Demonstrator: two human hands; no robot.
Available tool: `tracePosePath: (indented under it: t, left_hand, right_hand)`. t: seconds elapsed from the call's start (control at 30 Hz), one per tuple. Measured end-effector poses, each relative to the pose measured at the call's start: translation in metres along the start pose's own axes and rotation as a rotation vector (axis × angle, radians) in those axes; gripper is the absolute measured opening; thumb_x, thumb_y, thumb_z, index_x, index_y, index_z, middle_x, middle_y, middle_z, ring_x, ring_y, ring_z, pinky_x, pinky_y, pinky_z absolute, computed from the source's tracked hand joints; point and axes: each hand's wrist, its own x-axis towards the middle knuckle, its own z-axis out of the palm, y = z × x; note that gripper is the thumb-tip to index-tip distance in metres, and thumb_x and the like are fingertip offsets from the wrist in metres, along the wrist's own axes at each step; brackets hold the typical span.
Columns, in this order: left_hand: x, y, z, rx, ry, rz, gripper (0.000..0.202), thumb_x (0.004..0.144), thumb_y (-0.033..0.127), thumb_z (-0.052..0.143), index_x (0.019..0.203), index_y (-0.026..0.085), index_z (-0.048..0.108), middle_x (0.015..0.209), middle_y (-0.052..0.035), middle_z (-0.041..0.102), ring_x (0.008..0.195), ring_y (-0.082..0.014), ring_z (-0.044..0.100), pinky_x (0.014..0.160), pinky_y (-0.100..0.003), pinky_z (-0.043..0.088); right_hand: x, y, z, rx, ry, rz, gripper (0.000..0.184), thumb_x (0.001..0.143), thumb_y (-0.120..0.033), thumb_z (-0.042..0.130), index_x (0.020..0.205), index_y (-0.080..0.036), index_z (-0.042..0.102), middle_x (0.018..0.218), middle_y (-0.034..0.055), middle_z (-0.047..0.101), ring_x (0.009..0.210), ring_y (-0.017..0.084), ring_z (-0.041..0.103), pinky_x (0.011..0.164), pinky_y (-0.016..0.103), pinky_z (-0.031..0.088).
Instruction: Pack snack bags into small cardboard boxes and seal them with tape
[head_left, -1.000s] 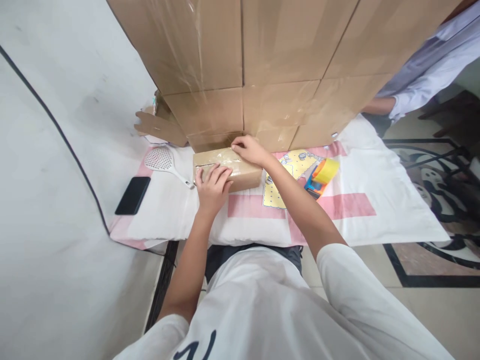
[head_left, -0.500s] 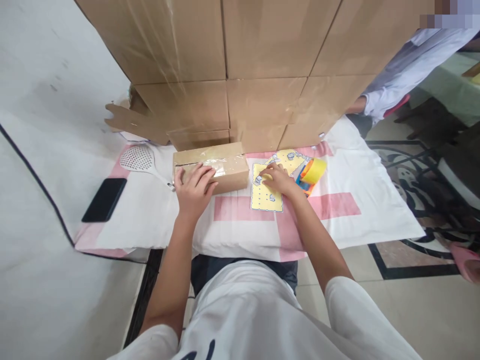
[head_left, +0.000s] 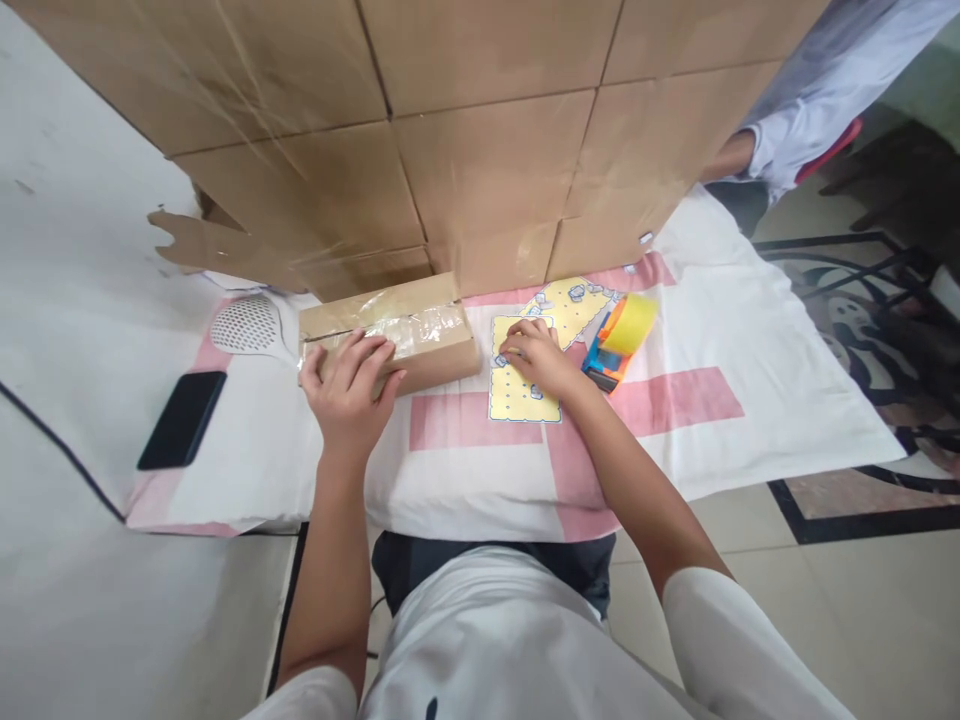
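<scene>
A small taped cardboard box (head_left: 405, 325) lies on the white and pink cloth (head_left: 697, 390). My left hand (head_left: 346, 385) rests on the box's near left side, fingers spread over its top edge. My right hand (head_left: 534, 357) lies on a yellow sticker sheet (head_left: 517, 395) just right of the box, fingers curled and pinching at something small on the sheet. A tape dispenser with a yellow roll (head_left: 621, 338) sits right of that hand.
A wall of stacked large cardboard boxes (head_left: 480, 140) stands behind. A white perforated scoop (head_left: 247, 325) and a black phone (head_left: 182, 419) lie at the left. Another person's sleeve (head_left: 817, 90) shows at the upper right. Tiled floor lies to the right.
My right hand left the far top edge of the small box and came down onto the yellow sticker sheet. My left hand stayed on the box.
</scene>
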Motion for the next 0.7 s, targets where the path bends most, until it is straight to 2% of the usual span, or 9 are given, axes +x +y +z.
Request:
tracePosePath:
  t: [0.1, 0.3, 0.4, 0.5, 0.6, 0.7]
  left_hand:
    - [0.001, 0.000, 0.000, 0.008, 0.017, 0.022, 0.035, 0.093, 0.034, 0.070, 0.127, 0.030, 0.064, 0.129, -0.0069, 0.074, 0.129, -0.0317, 0.064, 0.114, -0.054, 0.032]
    - [0.002, 0.001, 0.000, 0.024, 0.025, 0.035, 0.044, 0.091, 0.032, 0.073, 0.134, 0.035, 0.062, 0.129, -0.0063, 0.073, 0.129, -0.0327, 0.064, 0.110, -0.053, 0.035]
    - [0.002, 0.000, 0.002, 0.043, 0.020, 0.021, 0.042, 0.092, 0.035, 0.071, 0.133, 0.036, 0.062, 0.128, -0.0053, 0.074, 0.128, -0.0335, 0.065, 0.109, -0.055, 0.037]
    - [0.003, -0.002, 0.002, 0.066, 0.018, 0.007, 0.039, 0.092, 0.037, 0.070, 0.130, 0.034, 0.064, 0.125, -0.0047, 0.075, 0.126, -0.0345, 0.066, 0.106, -0.057, 0.039]
    - [0.005, 0.000, 0.002, 0.084, 0.034, 0.032, 0.039, 0.090, 0.037, 0.071, 0.128, 0.030, 0.064, 0.124, -0.0061, 0.074, 0.125, -0.0349, 0.066, 0.105, -0.058, 0.040]
    - [0.002, 0.016, 0.004, 0.007, 0.173, 0.086, 0.032, 0.087, 0.029, 0.070, 0.119, 0.027, 0.067, 0.115, -0.0078, 0.075, 0.120, -0.0344, 0.068, 0.109, -0.061, 0.039]
  right_hand:
    - [-0.002, 0.001, 0.001, 0.007, -0.027, -0.047, 0.026, 0.099, -0.023, 0.055, 0.112, -0.028, 0.076, 0.130, 0.0119, 0.058, 0.124, 0.031, 0.041, 0.103, 0.048, 0.031]
    - [0.000, 0.002, 0.002, 0.024, 0.001, 0.000, 0.020, 0.096, -0.016, 0.054, 0.095, -0.022, 0.073, 0.111, 0.0102, 0.067, 0.112, 0.029, 0.049, 0.094, 0.043, 0.032]
    - [0.002, 0.002, 0.000, 0.062, 0.026, 0.032, 0.020, 0.095, -0.013, 0.050, 0.090, -0.021, 0.068, 0.104, 0.0096, 0.070, 0.109, 0.028, 0.052, 0.093, 0.042, 0.031]
    - [0.001, 0.002, -0.003, 0.179, 0.052, 0.071, 0.019, 0.095, -0.012, 0.046, 0.089, -0.020, 0.062, 0.093, 0.0065, 0.071, 0.094, 0.024, 0.058, 0.093, 0.040, 0.034]
    - [0.000, 0.001, -0.005, 0.371, 0.076, 0.075, 0.014, 0.095, -0.017, 0.045, 0.092, -0.020, 0.058, 0.087, 0.0035, 0.068, 0.080, 0.019, 0.059, 0.081, 0.033, 0.040]
    - [-0.002, -0.002, -0.009, 0.500, 0.119, 0.083, 0.009, 0.094, -0.023, 0.048, 0.092, -0.021, 0.057, 0.085, 0.0025, 0.065, 0.079, 0.018, 0.059, 0.073, 0.030, 0.041]
